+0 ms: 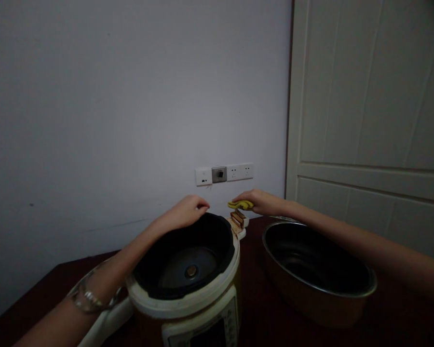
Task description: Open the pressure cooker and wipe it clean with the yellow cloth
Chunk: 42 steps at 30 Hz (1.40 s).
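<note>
A pressure cooker body [188, 307] with a white rim and a front control panel stands in front of me, its lid off and its dark inside showing a round metal piece at the bottom. My right hand [258, 201] grips a folded yellow cloth [240, 205] just above the brown-stained bracket [237, 219] at the cooker's back right. Over the far left rim is my left hand [190, 210], fingers curled inward; whatever they hold, if anything, is hidden.
Right of the cooker sits a dark-lined inner pot [318, 308] with a shiny rim, under my right forearm. A pale curved part [106, 323] lies below my left forearm. Wall sockets [239, 171] and a white panelled door [369, 96] are behind the dark red table [54, 284].
</note>
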Motion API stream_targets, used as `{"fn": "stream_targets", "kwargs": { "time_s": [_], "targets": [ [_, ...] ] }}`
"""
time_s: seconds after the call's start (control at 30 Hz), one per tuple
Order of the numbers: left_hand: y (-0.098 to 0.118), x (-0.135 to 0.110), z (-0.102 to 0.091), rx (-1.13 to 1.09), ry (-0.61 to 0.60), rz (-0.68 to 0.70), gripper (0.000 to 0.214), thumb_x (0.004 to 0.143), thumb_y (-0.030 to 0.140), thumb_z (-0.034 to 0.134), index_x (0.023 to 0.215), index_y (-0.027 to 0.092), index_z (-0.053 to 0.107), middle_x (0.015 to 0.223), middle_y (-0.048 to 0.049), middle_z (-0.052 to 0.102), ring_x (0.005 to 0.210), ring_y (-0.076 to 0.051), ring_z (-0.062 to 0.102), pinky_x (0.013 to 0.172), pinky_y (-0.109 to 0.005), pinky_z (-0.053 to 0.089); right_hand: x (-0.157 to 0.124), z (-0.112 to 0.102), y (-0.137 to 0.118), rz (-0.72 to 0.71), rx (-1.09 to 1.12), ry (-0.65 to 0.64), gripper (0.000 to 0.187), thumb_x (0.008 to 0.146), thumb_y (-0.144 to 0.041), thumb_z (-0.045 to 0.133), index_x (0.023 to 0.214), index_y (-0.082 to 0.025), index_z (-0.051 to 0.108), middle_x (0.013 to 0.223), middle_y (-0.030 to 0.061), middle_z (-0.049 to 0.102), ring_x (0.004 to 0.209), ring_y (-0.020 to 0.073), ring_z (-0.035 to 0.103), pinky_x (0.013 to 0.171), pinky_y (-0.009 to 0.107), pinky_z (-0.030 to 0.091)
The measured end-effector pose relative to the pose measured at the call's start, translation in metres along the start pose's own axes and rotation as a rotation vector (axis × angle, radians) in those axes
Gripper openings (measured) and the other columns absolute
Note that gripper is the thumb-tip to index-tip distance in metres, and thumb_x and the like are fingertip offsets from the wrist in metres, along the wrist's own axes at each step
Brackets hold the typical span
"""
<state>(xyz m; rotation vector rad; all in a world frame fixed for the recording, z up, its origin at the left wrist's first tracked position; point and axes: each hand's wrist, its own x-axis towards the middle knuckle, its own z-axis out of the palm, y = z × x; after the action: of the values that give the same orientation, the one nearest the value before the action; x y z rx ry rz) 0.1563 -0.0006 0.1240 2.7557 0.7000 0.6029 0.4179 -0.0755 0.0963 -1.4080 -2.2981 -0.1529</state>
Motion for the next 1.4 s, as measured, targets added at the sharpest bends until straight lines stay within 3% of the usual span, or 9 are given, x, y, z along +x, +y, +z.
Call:
{"fn": "stream_targets", "kwargs": {
  "time_s": [0.17, 0.3, 0.4, 0.63, 0.87, 1.03, 1.13, 1.3, 1.4],
  "targets": [
    [-0.004, 0.054, 0.036, 0.005, -0.141, 0.19, 0.029, 0.08, 0.016, 0.05, 0.099, 0.009, 0.072, 0.098, -0.0125, 0.072, 0.089, -0.022, 0.063, 0.081, -0.028, 0.043, -0.006, 0.003, -0.003, 0.017, 0.007, -0.029, 0.059, 0.063, 0.004, 0.047, 0.114, -0.021, 0.066, 0.111, 0.0067, 0.068, 0.1, 0.0208, 0.063, 0.086, 0.028, 0.044],
    [-0.012, 0.075, 0.051, -0.078, -0.238, 0.264, 0.029, 0.081, 0.017, 0.051, 0.099, 0.009, 0.072, 0.075, -0.0046, 0.07, 0.069, -0.015, 0.056, 0.068, -0.023, 0.041, -0.014, 0.008, -0.006, 0.015, 0.003, -0.069, 0.056, 0.067, -0.001, 0.047, 0.117, -0.019, 0.064, 0.11, 0.0085, 0.068, 0.095, 0.0195, 0.064, 0.081, 0.025, 0.044],
    [-0.019, 0.083, 0.06, -0.212, -0.313, 0.23, 0.025, 0.078, 0.025, 0.056, 0.087, 0.009, 0.073, 0.06, 0.0012, 0.06, 0.061, -0.012, 0.047, 0.062, -0.021, 0.037, -0.018, 0.012, -0.008, 0.045, 0.008, -0.035, 0.056, 0.066, -0.002, 0.048, 0.117, -0.018, 0.064, 0.103, 0.0074, 0.071, 0.084, 0.0172, 0.065, 0.073, 0.022, 0.044],
    [-0.033, 0.086, 0.072, -0.389, -0.403, 0.053, 0.038, 0.072, 0.044, 0.062, 0.076, 0.008, 0.072, 0.053, 0.0042, 0.043, 0.053, -0.008, 0.033, 0.052, -0.022, 0.026, -0.029, 0.01, -0.021, 0.028, 0.034, -0.045, 0.058, 0.062, 0.0, 0.046, 0.115, -0.017, 0.065, 0.089, 0.0047, 0.072, 0.072, 0.0139, 0.062, 0.066, 0.021, 0.043],
    [-0.032, 0.084, 0.072, -0.562, -0.428, -0.072, 0.044, 0.062, 0.046, 0.07, 0.085, 0.008, 0.074, 0.061, -0.0008, 0.06, 0.057, -0.01, 0.044, 0.057, -0.023, 0.033, -0.046, -0.009, -0.04, 0.098, 0.119, -0.078, 0.047, 0.066, -0.004, 0.047, 0.107, -0.016, 0.069, 0.091, 0.0057, 0.072, 0.076, 0.0161, 0.064, 0.069, 0.024, 0.045],
    [-0.034, 0.085, 0.074, -0.667, -0.492, -0.088, 0.044, 0.062, 0.045, 0.073, 0.088, 0.01, 0.075, 0.074, -0.0063, 0.069, 0.065, -0.014, 0.055, 0.066, -0.027, 0.041, -0.033, -0.027, -0.027, 0.236, 0.169, 0.0, 0.04, 0.068, -0.011, 0.049, 0.101, -0.015, 0.071, 0.088, 0.0041, 0.072, 0.076, 0.0163, 0.063, 0.068, 0.024, 0.047],
    [-0.036, 0.088, 0.076, -0.7, -0.507, -0.112, 0.041, 0.06, 0.042, 0.075, 0.086, 0.01, 0.075, 0.074, -0.0071, 0.07, 0.065, -0.015, 0.056, 0.067, -0.028, 0.042, -0.017, -0.022, -0.017, 0.206, 0.046, 0.044, 0.048, 0.065, -0.007, 0.048, 0.109, -0.014, 0.068, 0.099, 0.0073, 0.071, 0.085, 0.0178, 0.064, 0.075, 0.026, 0.046],
    [-0.038, 0.091, 0.078, -0.638, -0.411, -0.144, 0.032, 0.059, 0.036, 0.077, 0.076, 0.009, 0.075, 0.056, -0.0001, 0.061, 0.054, -0.009, 0.045, 0.056, -0.023, 0.035, -0.004, -0.002, -0.014, 0.065, 0.012, -0.091, 0.05, 0.064, -0.003, 0.046, 0.106, -0.016, 0.069, 0.095, 0.0067, 0.072, 0.08, 0.0156, 0.065, 0.072, 0.024, 0.044],
    [-0.036, 0.09, 0.076, -0.632, -0.405, -0.158, 0.03, 0.058, 0.036, 0.078, 0.073, 0.009, 0.075, 0.054, 0.0014, 0.058, 0.052, -0.008, 0.042, 0.054, -0.022, 0.033, -0.008, 0.001, -0.018, 0.071, 0.0, -0.118, 0.051, 0.061, -0.001, 0.046, 0.104, -0.016, 0.07, 0.092, 0.0072, 0.072, 0.078, 0.015, 0.064, 0.07, 0.023, 0.044]
  ]
}}
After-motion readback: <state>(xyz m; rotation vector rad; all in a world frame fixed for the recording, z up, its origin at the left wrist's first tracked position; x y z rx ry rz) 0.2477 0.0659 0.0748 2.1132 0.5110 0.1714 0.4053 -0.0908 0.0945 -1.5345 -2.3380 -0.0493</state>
